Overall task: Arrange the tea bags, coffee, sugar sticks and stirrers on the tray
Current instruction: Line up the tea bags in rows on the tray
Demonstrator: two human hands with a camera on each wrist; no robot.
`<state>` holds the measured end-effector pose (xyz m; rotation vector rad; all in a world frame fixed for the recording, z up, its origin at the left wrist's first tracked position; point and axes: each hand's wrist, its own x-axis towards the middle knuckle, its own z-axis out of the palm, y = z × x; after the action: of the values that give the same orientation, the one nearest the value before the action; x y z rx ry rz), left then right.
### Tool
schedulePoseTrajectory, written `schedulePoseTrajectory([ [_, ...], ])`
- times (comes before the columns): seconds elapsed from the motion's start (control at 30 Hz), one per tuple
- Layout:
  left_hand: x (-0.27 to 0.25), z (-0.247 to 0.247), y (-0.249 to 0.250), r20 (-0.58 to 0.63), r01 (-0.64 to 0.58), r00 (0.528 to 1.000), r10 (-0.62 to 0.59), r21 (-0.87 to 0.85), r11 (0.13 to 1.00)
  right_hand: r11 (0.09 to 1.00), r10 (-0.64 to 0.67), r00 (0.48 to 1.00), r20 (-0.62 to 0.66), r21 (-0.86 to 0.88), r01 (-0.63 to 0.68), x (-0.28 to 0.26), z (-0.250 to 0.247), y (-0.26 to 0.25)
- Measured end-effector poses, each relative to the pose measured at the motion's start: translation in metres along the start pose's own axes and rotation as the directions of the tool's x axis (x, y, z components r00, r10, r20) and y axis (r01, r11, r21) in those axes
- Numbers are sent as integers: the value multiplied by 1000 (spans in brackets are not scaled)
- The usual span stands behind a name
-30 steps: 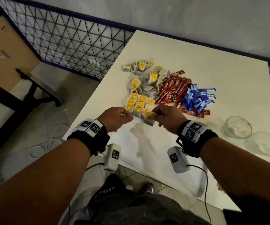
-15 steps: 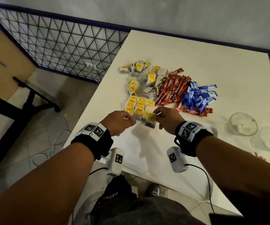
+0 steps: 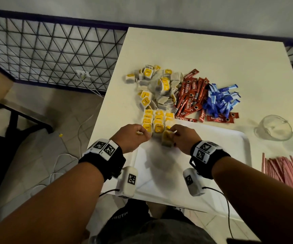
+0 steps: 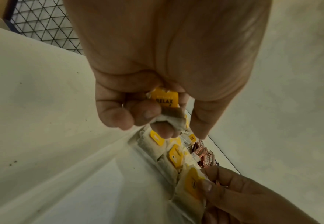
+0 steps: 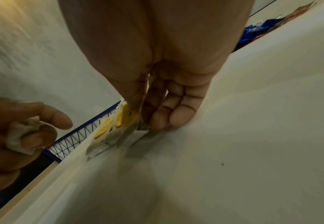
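Tea bags (image 3: pixel 157 121) are going onto the tray (image 3: pixel 230 147) in neat rows at its far left corner. Right hand (image 3: pixel 181 138) pinches one bag upright against the row's end; best to slide it flush, yellow tag up, before letting go. Left hand (image 3: pixel 131 137) is curled round another bag (image 4: pixel 164 104), ready to go next. Rough count: about ten bags placed, a loose heap (image 3: pixel 157 85) on the bench too jumbled to count, roughly fifteen coffee sticks (image 3: pixel 189 95), a blue sugar pile (image 3: pixel 219 99), a stirrer bundle (image 3: pixel 283 169), two glasses (image 3: pixel 272 127).
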<state>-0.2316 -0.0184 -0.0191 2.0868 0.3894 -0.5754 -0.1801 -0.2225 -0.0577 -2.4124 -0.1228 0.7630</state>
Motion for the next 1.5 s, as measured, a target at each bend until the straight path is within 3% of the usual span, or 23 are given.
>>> schedulePoseTrajectory([
  [0.33,-1,-2,1,42,-23,999,23,-12,1000,993,67,989,-135,-84,-79,3,1,-1],
  [0.4,-4,0,3,73,-6,997,13,-94,996,994,54,984,-170,-89,-70,2,1,-2],
  [0.5,-7,3,6,131,10,991,26,-269,963,990,-144,957,-252,-25,142,-8,-6,-15],
  [0.57,-6,5,7,158,-17,986,58,-245,969,949,-306,933,-191,11,314,-17,-14,-31],
  [0.67,-5,8,15,210,-90,970,125,-166,982,911,-410,910,-66,23,412,-25,-19,-50],
  [0.8,-4,11,27,190,-152,963,193,-212,965,930,-359,931,-68,59,363,-23,-20,-49],
  [0.93,-1,10,25,23,-212,975,219,-167,963,910,-268,959,-97,302,284,-22,-29,-41],
  [1.1,3,14,14,-64,-227,972,226,-13,974,900,-261,957,-124,326,288,-22,-37,-40],
  [1.23,5,18,17,-109,-246,965,239,-59,967,887,-231,964,-129,379,263,-18,-36,-40],
  [1.37,10,22,14,-92,-225,967,236,121,967,933,-214,970,-119,268,238,-14,-31,-32],
  [1.5,19,25,3,-51,-60,996,74,242,968,982,-191,972,-137,-17,190,-12,-23,-9],
])
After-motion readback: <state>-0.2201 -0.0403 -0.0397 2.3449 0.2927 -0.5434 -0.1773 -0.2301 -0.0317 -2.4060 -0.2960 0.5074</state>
